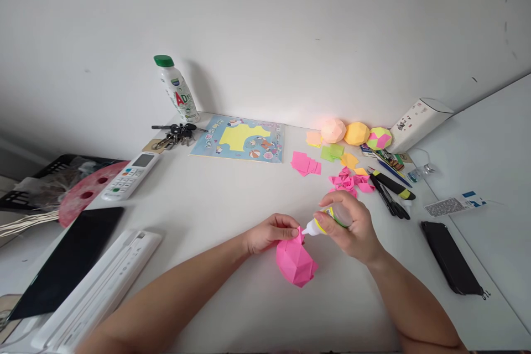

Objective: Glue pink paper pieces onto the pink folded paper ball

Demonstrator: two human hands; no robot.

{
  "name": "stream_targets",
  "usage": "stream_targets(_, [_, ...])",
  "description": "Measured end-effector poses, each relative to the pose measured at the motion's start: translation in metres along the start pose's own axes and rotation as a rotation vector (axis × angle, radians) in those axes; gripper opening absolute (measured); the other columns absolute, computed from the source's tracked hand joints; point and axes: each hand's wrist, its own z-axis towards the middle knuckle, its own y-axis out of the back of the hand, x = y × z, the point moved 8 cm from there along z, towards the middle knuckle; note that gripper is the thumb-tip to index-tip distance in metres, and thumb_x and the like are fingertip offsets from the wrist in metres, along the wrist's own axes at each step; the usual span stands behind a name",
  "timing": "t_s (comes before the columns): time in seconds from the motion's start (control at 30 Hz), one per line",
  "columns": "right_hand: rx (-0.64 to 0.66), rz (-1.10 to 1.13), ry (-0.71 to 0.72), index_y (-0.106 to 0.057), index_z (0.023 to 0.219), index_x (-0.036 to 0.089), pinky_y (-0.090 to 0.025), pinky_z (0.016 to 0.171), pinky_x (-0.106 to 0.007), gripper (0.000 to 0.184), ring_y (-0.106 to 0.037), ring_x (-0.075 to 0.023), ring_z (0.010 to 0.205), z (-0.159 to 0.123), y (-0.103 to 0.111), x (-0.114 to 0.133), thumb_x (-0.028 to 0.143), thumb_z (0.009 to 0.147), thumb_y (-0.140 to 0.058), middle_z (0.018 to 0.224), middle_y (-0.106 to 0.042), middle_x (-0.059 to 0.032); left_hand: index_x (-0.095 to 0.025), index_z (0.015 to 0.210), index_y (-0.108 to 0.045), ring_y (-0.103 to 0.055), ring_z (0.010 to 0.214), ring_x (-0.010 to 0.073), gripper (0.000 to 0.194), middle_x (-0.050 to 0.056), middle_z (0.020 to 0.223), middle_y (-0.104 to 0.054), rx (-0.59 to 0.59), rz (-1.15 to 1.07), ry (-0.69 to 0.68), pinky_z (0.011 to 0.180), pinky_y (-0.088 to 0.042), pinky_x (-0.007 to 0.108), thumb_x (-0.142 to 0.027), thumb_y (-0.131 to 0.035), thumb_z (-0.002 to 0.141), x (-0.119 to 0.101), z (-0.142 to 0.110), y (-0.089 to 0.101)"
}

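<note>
Two bare hands met above a white counter [199, 199]. The left hand [271, 234] pinched a small flap of a pink folded-paper shape [295, 261] between thumb and fingers. The shape, faceted and curved like part of a ball, hung down from that pinch toward the counter; whether its underside touched the surface could not be told. The right hand [352, 227] was curled around a clear squeeze bottle [341, 214], thumb and fingers pressed to its sides, its white nozzle tilted down to the flap, touching or just beside it.

Beyond the right hand lay loose pink folded pieces [344, 180], with flat pink paper squares [306, 163] to their left. Behind these, three faceted paper balls [357, 133] sat in a row near the wall.

The likeliest trouble was too hard a squeeze, which could flood the flap, soak the thin paper and blur its creases. With the left fingertips so close to the nozzle, liquid could also run onto the skin and stick it to the paper. A jab from the nozzle could bend the flap, and since the visible grip was only at one corner, a tug could pull the joined facets apart.
</note>
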Motion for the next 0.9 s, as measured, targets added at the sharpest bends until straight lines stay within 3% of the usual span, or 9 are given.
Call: stream_targets(0.9, [0.017, -0.007, -0.009, -0.055, 0.085, 0.023, -0.046, 0.056, -0.026, 0.007, -0.058, -0.0150, 0.065, -0.0031, -0.0027, -0.0015, 0.023, 0.081, -0.061, 0.072, -0.059, 0.0002, -0.014, 0.074, -0.071, -0.060, 0.070, 0.0163, 0.019, 0.003, 0.066, -0.064, 0.038, 0.029, -0.003, 0.072, -0.044, 0.030, -0.031, -0.075, 0.067, 0.0004, 0.0011, -0.0018])
